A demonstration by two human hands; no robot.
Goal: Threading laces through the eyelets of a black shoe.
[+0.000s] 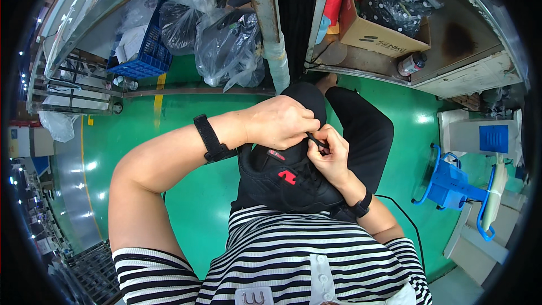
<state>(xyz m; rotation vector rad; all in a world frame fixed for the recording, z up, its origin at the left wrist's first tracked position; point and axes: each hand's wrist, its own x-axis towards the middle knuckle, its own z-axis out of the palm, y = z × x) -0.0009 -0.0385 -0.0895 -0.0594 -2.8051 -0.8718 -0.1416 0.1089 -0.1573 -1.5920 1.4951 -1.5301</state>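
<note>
A black shoe (302, 189) with red marks lies across my lap, against my striped shirt. Over its laced front my two hands meet. My left hand (279, 121) reaches in with bent fingers, closed at the tips on a black shoelace (318, 142). Thumb and fingers of my right hand (332, 155) pinch the same dark lace just beside it. Part of the shoe's front is hidden under my hands. Both wrists wear black bands.
Ahead stands a metal post (272, 34) between shelves. Left of it are a blue crate (144, 59) and clear plastic bags (228, 51). A cardboard box (384, 36) and a can (412, 64) sit at right. A blue-framed seat (454, 183) stands farther right on green floor.
</note>
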